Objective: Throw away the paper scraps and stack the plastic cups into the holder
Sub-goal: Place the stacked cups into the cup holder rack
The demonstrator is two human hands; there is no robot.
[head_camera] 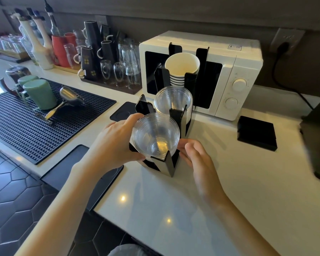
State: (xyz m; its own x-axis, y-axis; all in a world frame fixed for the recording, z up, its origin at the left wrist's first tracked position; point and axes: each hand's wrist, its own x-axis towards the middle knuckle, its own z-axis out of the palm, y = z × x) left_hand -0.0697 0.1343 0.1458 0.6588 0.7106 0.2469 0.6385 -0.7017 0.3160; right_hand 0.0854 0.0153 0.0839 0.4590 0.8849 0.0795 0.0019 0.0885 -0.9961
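The stack of clear plastic cups (156, 134) sits in the nearest slot of the black holder (166, 163) on the worktop (220, 182), between both hands. The left hand (115, 143) grasps the stack's side, thumb below and fingers curled over the rim; the right hand (196, 156) rests loosely curled against the holder, gripping nothing.

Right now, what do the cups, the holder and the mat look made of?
Near cups: clear thin plastic, see-through with ridged rims. Rear cups: probably paper, matte cream. Holder: glossy black, acrylic or metal, unclear. Mat: likely rubber, matte black, ribbed.

Clear plastic cups (156, 136) nested upright in black holder's (167, 164) nearest compartment.
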